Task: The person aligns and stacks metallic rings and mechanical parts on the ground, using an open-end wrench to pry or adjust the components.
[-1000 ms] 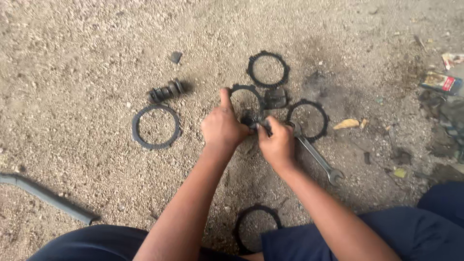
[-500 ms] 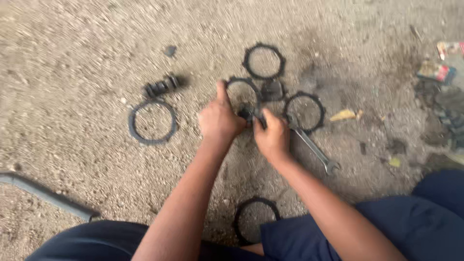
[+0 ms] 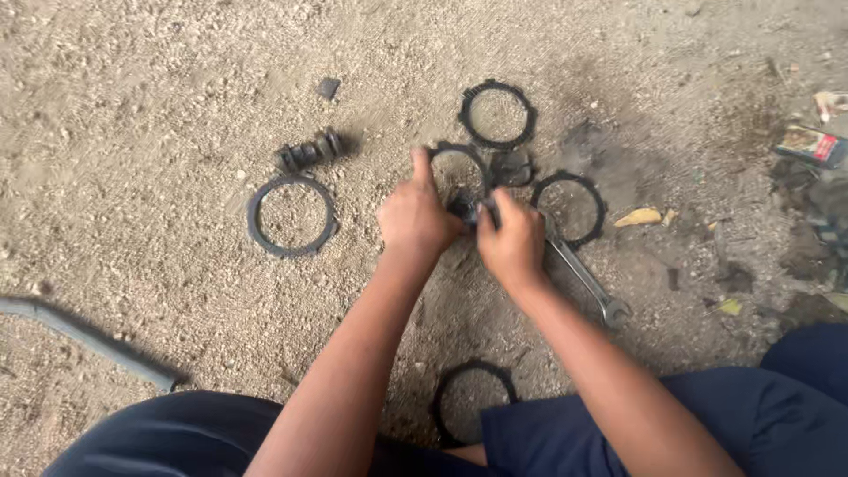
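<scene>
Both hands meet over sandy ground. My left hand (image 3: pixel 413 216) and my right hand (image 3: pixel 512 243) are closed together on a small dark metal part (image 3: pixel 465 210), mostly hidden between the fingers. A dark toothed ring (image 3: pixel 458 168) lies just beyond my left thumb. A second toothed ring (image 3: pixel 496 115) lies farther away, and a third (image 3: pixel 570 209) sits right of my right hand. A steel spanner (image 3: pixel 587 284) lies on the ground under my right wrist.
A smooth grey ring (image 3: pixel 291 215) and a short dark coil-like part (image 3: pixel 309 150) lie to the left. Another dark ring (image 3: pixel 473 397) rests near my knees. A grey hose (image 3: pixel 84 337) runs at lower left. Scraps and a small packet (image 3: pixel 808 146) litter the right edge.
The hands stay together on the small part with little shift. The view moved slightly, so everything sits a bit differently in the picture.
</scene>
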